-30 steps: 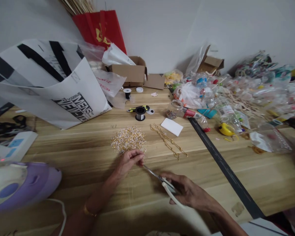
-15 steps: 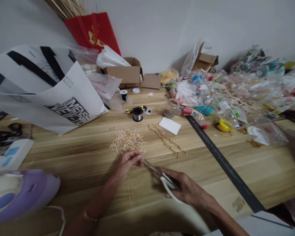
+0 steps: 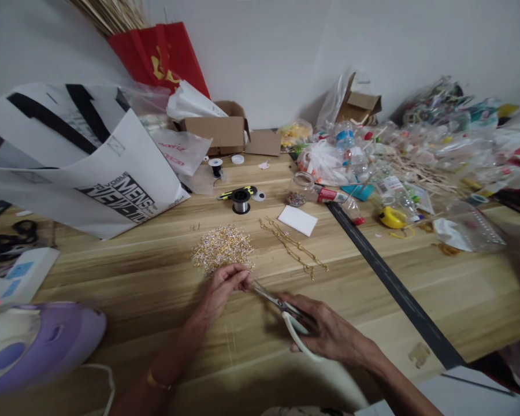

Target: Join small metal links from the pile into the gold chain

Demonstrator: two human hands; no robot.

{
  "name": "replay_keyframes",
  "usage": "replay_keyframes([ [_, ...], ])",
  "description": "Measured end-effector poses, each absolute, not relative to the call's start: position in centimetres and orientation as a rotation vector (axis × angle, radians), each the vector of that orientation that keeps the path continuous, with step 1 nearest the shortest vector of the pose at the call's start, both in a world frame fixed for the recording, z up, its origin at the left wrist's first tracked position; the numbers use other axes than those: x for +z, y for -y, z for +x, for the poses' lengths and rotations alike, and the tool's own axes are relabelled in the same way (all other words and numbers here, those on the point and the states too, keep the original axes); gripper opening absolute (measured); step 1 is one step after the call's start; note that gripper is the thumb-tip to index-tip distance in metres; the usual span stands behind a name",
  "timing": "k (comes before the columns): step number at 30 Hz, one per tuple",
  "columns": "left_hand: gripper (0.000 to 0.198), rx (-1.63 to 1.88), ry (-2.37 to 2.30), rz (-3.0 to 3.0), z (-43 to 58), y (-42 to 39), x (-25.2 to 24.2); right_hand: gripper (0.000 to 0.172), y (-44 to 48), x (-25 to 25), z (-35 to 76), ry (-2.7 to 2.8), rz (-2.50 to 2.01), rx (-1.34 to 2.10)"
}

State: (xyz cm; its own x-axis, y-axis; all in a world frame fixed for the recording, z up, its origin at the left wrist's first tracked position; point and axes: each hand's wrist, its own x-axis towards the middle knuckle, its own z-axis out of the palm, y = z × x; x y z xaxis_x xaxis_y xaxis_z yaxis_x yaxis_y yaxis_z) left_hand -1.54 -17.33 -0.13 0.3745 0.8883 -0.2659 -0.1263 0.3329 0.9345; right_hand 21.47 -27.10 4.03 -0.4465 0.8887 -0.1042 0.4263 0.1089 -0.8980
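In my right hand (image 3: pixel 325 329) is a pair of white-handled scissors (image 3: pixel 292 326), the blades pointing left. Their tips reach the fingertips of my left hand (image 3: pixel 229 286), which is closed in a pinch; what lies between those fingers is too small to make out. Just beyond the left hand is a pile of small gold and clear beads or pieces (image 3: pixel 222 248). Thin gold chains (image 3: pixel 288 245) lie to the right of the pile. Behind it stands a spool of silvery wire (image 3: pixel 241 201), in front of a yellow-and-black cutter (image 3: pixel 229 193).
A large white bag (image 3: pixel 125 179) and a purple-and-white appliance (image 3: pixel 65 341) stand at left. A black strip (image 3: pixel 390 277) crosses the table at right. Beyond it are a yellow tape measure (image 3: pixel 392 218) and plastic bottles. A folded white paper (image 3: pixel 298 220) lies near a jar of beads (image 3: pixel 297 198).
The scissor tips have come slightly closer to my left fingertips. The whole view has shifted a little; both hands otherwise keep about the same pose.
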Motion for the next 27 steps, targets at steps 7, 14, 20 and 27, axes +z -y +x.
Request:
replay_keyframes([
  [7, 0.025, 0.86, -0.959, 0.977, -1.4, 17.5, 0.2, 0.068, 26.9, 4.2, 20.9, 1.877, -1.36, 1.326],
  [14, 0.025, 0.879, -0.999, 0.907, -1.4, 17.4, 0.2, 0.068, 26.3, 4.2, 20.0, 1.872, -1.337, 1.295],
  [20, 0.027, 0.907, -0.981, 0.897, -1.2, 17.4, 0.4, 0.067, 26.0, 3.8, 19.7, 1.884, -1.3, 1.268],
  [27, 0.029, 0.89, -0.969, 0.886, -1.2, 17.4, 0.3, 0.065, 26.0, 3.3, 19.5, 1.893, -1.333, 1.218],
])
